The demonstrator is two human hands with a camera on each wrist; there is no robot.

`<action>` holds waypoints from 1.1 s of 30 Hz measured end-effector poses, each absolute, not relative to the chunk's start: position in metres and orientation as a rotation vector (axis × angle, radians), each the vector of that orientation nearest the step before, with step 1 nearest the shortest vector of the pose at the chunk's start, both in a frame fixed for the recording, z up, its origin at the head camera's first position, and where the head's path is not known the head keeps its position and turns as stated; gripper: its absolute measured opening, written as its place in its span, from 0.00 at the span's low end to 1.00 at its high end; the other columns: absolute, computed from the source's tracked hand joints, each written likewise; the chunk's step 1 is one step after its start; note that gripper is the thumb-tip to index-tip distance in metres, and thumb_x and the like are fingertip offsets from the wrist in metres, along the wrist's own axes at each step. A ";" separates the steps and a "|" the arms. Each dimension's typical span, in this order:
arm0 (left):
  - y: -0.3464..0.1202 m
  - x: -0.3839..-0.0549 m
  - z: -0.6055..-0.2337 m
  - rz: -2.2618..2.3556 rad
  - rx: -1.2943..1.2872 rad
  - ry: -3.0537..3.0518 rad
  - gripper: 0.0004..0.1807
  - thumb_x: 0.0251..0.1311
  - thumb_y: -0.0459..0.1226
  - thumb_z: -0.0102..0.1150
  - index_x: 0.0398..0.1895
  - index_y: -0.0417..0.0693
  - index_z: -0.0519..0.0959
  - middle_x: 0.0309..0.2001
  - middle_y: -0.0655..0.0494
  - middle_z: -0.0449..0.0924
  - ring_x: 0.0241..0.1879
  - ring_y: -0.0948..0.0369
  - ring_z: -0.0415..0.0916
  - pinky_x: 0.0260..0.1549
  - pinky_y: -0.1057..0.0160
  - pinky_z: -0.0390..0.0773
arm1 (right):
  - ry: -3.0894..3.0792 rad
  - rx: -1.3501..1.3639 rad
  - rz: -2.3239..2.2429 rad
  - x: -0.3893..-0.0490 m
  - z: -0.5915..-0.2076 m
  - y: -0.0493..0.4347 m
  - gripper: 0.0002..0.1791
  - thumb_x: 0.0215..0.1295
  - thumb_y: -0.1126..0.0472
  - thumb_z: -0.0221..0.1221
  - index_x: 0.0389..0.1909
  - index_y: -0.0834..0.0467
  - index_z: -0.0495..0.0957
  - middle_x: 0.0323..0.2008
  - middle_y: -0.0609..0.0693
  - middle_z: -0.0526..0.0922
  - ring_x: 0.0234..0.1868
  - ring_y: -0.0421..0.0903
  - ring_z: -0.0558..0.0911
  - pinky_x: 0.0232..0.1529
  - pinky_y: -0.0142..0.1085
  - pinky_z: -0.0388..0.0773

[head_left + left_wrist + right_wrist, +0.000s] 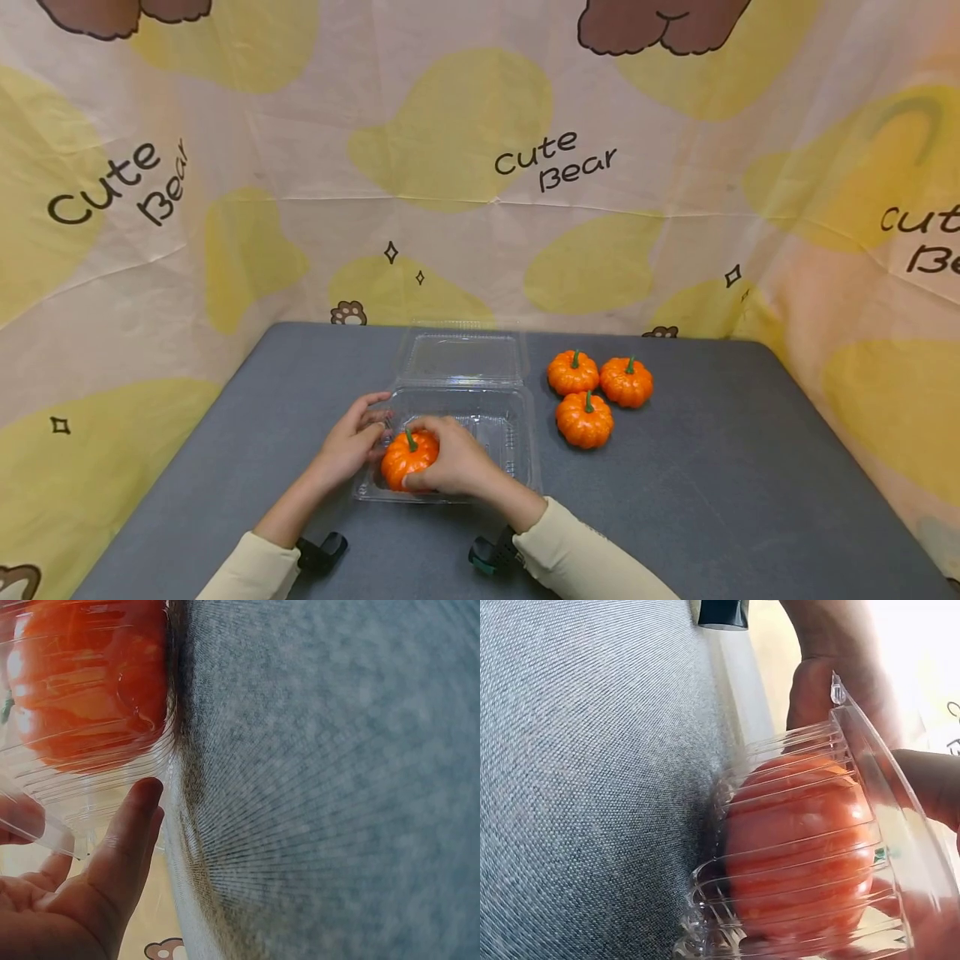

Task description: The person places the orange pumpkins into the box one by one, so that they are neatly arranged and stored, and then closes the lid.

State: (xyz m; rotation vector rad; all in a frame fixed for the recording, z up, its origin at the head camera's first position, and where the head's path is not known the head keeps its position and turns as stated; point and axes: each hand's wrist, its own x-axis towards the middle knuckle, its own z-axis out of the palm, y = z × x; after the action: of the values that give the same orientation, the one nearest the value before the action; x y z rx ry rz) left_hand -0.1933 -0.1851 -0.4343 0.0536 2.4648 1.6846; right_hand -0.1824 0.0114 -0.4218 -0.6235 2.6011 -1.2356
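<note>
In the head view a small orange pumpkin (408, 462) with a green stem sits low in the front left of a clear plastic clamshell box (517, 442). My right hand (455, 460) grips the pumpkin from its right side, thumb in front and fingers behind the stem. At the box's left edge, my left hand (352, 437) has its fingers loosely extended against the rim and side wall. The left wrist view shows the pumpkin (90, 682) through the ribbed wall, with a fingertip of the left hand (97, 892) beside it. Through the wall, the right wrist view shows the pumpkin (799, 855) near the box's bottom.
The box's hinged lid (461, 358) lies folded back toward the rear table edge. Three more orange pumpkins (585, 421) are grouped to the right of the box on the grey table (675, 500). A printed cloth (450, 167) hangs behind and at both sides.
</note>
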 end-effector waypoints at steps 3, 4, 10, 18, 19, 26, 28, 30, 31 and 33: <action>-0.185 -0.194 -0.435 1.681 0.050 2.464 0.26 0.68 0.32 0.42 0.69 0.48 0.59 0.64 0.34 0.68 0.57 0.42 0.74 0.44 0.52 0.83 | 2.587 -0.612 -1.253 -0.182 -0.421 0.013 0.37 0.38 0.55 0.73 0.56 0.50 0.76 0.50 0.51 0.77 0.43 0.43 0.75 0.39 0.35 0.75; -0.185 -0.195 -0.436 1.681 0.050 2.463 0.26 0.68 0.32 0.41 0.70 0.48 0.59 0.64 0.34 0.68 0.57 0.42 0.74 0.44 0.52 0.83 | 2.581 -0.606 -1.258 -0.182 -0.421 0.013 0.38 0.38 0.55 0.73 0.57 0.50 0.76 0.51 0.51 0.77 0.44 0.43 0.75 0.40 0.35 0.75; -0.185 -0.195 -0.435 1.689 0.036 2.444 0.26 0.68 0.32 0.41 0.70 0.48 0.59 0.64 0.35 0.68 0.57 0.43 0.74 0.44 0.53 0.83 | 2.526 -0.576 -1.296 -0.182 -0.417 0.018 0.39 0.41 0.51 0.72 0.61 0.47 0.73 0.53 0.52 0.76 0.45 0.45 0.75 0.41 0.37 0.77; -0.185 -0.196 -0.436 1.683 0.031 2.452 0.26 0.67 0.31 0.41 0.69 0.48 0.59 0.64 0.34 0.68 0.57 0.43 0.75 0.43 0.53 0.83 | 2.502 -0.677 -1.361 -0.180 -0.408 0.030 0.37 0.46 0.47 0.71 0.61 0.45 0.73 0.60 0.57 0.73 0.59 0.56 0.74 0.54 0.50 0.76; -0.185 -0.196 -0.435 1.680 0.031 2.454 0.26 0.68 0.31 0.41 0.69 0.48 0.59 0.64 0.34 0.68 0.57 0.44 0.75 0.43 0.53 0.83 | 2.503 -0.686 -1.362 -0.180 -0.407 0.032 0.37 0.46 0.46 0.70 0.62 0.45 0.73 0.61 0.57 0.72 0.60 0.56 0.73 0.54 0.51 0.75; -0.185 -0.195 -0.435 1.662 0.032 2.467 0.26 0.68 0.32 0.41 0.69 0.48 0.59 0.64 0.34 0.69 0.56 0.44 0.76 0.43 0.52 0.83 | 2.510 -0.721 -1.354 -0.180 -0.401 0.047 0.36 0.51 0.46 0.68 0.63 0.46 0.72 0.63 0.53 0.71 0.63 0.57 0.71 0.59 0.55 0.71; -0.185 -0.195 -0.436 1.665 0.033 2.467 0.26 0.68 0.31 0.41 0.69 0.48 0.60 0.63 0.34 0.69 0.56 0.44 0.76 0.43 0.52 0.83 | 2.509 -0.726 -1.354 -0.180 -0.398 0.052 0.35 0.51 0.45 0.67 0.63 0.47 0.72 0.63 0.52 0.71 0.63 0.58 0.71 0.59 0.55 0.71; -0.185 -0.196 -0.436 1.668 0.032 2.467 0.26 0.68 0.31 0.41 0.69 0.48 0.60 0.63 0.34 0.69 0.55 0.45 0.76 0.43 0.52 0.83 | 2.507 -0.726 -1.356 -0.179 -0.395 0.056 0.35 0.52 0.45 0.67 0.63 0.46 0.72 0.64 0.51 0.72 0.62 0.58 0.71 0.58 0.55 0.71; -0.185 -0.196 -0.436 1.667 0.033 2.469 0.26 0.68 0.31 0.41 0.69 0.48 0.60 0.63 0.34 0.69 0.55 0.45 0.76 0.43 0.52 0.83 | 2.506 -0.733 -1.358 -0.180 -0.393 0.059 0.35 0.52 0.45 0.66 0.63 0.47 0.71 0.63 0.50 0.72 0.62 0.58 0.72 0.57 0.55 0.72; -0.184 -0.196 -0.436 1.671 0.031 2.467 0.26 0.68 0.31 0.41 0.69 0.48 0.60 0.63 0.34 0.69 0.55 0.45 0.76 0.43 0.52 0.83 | 2.513 -0.755 -1.366 -0.180 -0.389 0.063 0.34 0.53 0.45 0.66 0.63 0.48 0.72 0.62 0.50 0.73 0.61 0.59 0.73 0.57 0.55 0.72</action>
State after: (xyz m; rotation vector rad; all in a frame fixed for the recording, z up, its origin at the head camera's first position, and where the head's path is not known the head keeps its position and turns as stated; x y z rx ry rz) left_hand -0.1958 -0.1845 -0.4361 0.0314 2.4675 1.6711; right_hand -0.1802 0.0634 -0.3894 -0.7548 2.5132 -1.3656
